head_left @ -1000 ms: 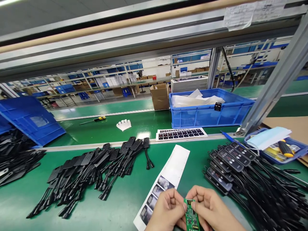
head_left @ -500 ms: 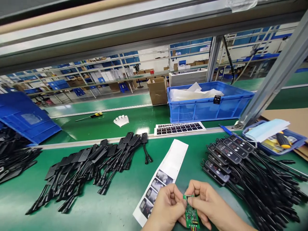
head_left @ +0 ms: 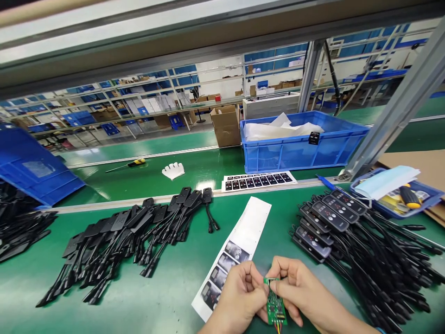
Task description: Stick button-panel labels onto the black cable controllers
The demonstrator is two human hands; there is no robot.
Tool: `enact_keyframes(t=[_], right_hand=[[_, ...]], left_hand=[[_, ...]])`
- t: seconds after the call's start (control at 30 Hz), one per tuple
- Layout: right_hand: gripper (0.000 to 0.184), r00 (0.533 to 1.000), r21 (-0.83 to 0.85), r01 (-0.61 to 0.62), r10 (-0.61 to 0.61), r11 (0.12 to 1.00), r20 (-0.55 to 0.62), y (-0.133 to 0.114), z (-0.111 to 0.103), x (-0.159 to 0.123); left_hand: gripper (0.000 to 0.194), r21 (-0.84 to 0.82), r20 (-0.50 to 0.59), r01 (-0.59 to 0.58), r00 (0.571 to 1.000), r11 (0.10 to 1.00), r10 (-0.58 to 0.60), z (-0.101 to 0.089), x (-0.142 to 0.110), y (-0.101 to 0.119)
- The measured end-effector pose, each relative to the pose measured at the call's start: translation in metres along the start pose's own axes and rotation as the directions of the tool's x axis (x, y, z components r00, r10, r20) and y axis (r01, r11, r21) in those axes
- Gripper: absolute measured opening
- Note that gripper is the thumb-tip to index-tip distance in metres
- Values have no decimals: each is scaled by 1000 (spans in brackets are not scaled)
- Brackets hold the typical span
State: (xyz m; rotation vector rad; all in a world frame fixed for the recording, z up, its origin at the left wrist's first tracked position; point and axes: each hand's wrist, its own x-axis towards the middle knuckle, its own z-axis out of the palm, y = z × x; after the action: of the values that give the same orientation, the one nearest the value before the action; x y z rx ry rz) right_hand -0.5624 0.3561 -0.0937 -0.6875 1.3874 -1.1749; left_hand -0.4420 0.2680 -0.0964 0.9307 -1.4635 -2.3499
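A green circuit board with coloured wires at its lower end is held upright between both hands at the bottom of the view. My left hand pinches its left edge. From the other side, my right hand grips the board, its thumb lying over the upper part. Beneath and left of the hands lies a white sheet of dark labels, partly covered by my left hand. To the right is a pile of black controllers with labelled faces and cables.
Black cabled housings spread across the left of the green bench. Farther back are a blue bin, a label sheet, a white glove and a screwdriver. A small blue tray holds a face mask at right.
The view has tilted slightly, so the bench sits a little higher in the picture. Both hands keep hold of the board in nearly the same pose.
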Motion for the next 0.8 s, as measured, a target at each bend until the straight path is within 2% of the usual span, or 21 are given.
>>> enact_keyframes(t=[0.3,0.47,0.67,0.8], right_hand=[[20,1000,51,-4,3,999,14,0,-1,0],[23,1000,23,4,-5,1000,12,-1,0,1],[27,999,92,14,-17,996,28,0,0,1],[26,1000,98,14,-15,995,11,-2,0,1]], left_hand=[[44,-52,-24,-27,999,998,26,-3,7,-14],[44,-54,-28,-18,999,998,16,-1,6,-12],[43,-24,-8,12,1000,1000,-12,0,3,0],[43,-46,-13,-8,1000,999,8,-1,4,-6]])
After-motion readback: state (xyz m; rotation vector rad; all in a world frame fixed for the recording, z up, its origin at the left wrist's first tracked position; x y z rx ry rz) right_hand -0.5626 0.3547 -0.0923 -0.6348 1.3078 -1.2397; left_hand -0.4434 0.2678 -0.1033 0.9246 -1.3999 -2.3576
